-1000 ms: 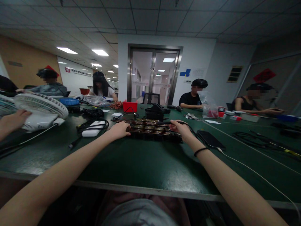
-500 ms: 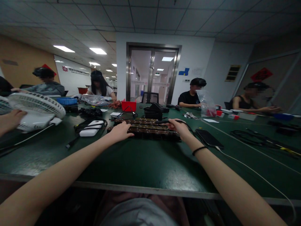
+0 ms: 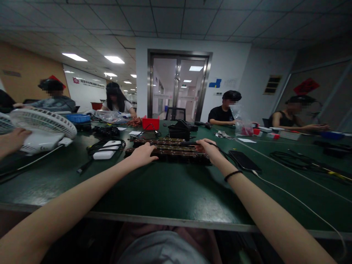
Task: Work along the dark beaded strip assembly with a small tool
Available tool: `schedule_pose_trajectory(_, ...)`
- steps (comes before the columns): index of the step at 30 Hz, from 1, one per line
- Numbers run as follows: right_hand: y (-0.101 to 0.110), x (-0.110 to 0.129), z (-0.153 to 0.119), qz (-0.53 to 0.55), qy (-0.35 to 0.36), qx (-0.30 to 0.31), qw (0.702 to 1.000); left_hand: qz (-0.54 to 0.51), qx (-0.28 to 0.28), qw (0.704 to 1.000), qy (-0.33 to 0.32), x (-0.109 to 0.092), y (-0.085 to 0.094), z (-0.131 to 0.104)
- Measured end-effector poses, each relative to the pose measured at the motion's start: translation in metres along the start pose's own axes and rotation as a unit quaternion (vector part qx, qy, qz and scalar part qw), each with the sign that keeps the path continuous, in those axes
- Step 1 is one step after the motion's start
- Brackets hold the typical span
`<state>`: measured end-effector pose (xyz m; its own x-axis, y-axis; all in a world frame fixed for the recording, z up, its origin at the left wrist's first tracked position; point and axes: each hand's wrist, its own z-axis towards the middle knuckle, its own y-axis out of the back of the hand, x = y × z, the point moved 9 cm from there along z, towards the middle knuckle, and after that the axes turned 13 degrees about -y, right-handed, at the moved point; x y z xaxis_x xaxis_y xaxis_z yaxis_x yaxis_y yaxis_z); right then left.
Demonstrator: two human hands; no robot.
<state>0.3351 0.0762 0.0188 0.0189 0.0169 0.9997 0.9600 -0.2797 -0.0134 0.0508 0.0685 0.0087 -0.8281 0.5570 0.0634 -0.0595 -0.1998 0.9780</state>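
Observation:
A bundle of thin, dark and copper-coloured rods (image 3: 173, 148) lies crosswise on the green table (image 3: 154, 194). My left hand (image 3: 142, 154) rests on the left part of the rods, thumb spread away from the fingers. At the right end, my right hand (image 3: 206, 147) is closed around a black cable (image 3: 220, 148) with a thick dark end that points left over the rods. The cable runs back past my wrist. Just right of that hand lies a black phone (image 3: 244, 160) with a white cord plugged in.
On the left are a white fan (image 3: 41, 128) with another person's hand (image 3: 13, 141) on it, and a white power bank (image 3: 107, 150) with black cable. Behind the rods stand a red bin (image 3: 150, 123) and a black device (image 3: 180, 130). Several people sit around.
My left hand has shifted very slightly to the right on the rods. My right hand has hardly moved, still holding the cable.

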Motion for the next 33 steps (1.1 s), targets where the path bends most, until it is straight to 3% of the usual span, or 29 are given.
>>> schedule_pose_trajectory(14,0.0,0.0,0.003,-0.02,0.008,0.016,1.0,-0.018,-0.023,1.0,0.0,0.041,0.0,0.006)
schedule_pose_trajectory(33,0.0,0.0,0.001,-0.01,-0.003,0.012,1.0,-0.033,-0.002,0.999,-0.037,0.034,-0.01,0.011)
